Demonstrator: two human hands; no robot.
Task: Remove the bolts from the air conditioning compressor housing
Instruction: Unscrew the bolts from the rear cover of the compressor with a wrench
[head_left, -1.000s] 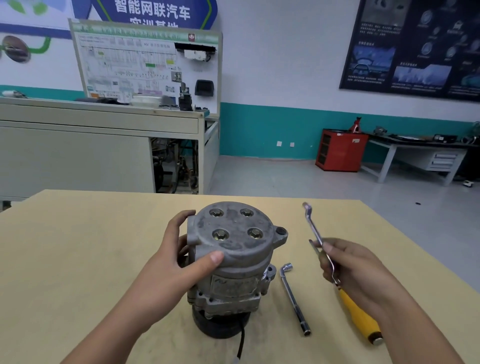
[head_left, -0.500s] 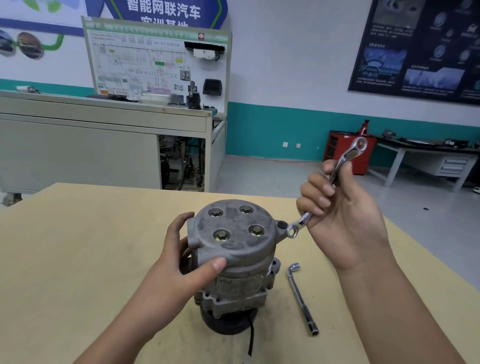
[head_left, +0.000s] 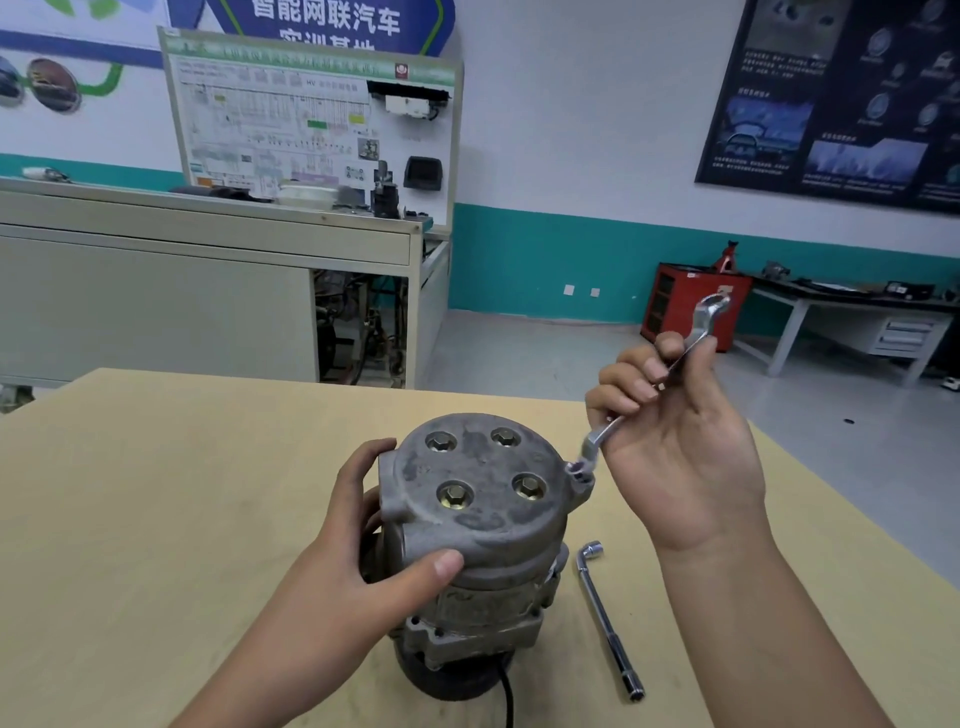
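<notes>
A grey air conditioning compressor (head_left: 483, 551) stands upright on the wooden table (head_left: 156, 519). Its round top cover carries several hex bolts (head_left: 455, 493) seated in recesses. My left hand (head_left: 363, 540) grips the cover's left side, thumb across the front. My right hand (head_left: 670, 431) holds a silver ring spanner (head_left: 597, 441) by its shaft, raised to the right of the cover. The spanner's lower ring sits at the mounting ear (head_left: 582, 475) on the cover's right edge; its upper end sticks up past my fingers.
An L-shaped socket wrench (head_left: 608, 618) lies on the table right of the compressor. A black cable (head_left: 506, 696) leaves the compressor's base toward me. Behind the table stand a grey training bench (head_left: 156, 291), a red cabinet (head_left: 685, 306) and a workbench (head_left: 857, 317).
A second ago my right hand held the spanner together with a yellow-handled tool low at the right. It rose and brought the spanner's ring to the cover's right ear. The yellow tool is gone from view.
</notes>
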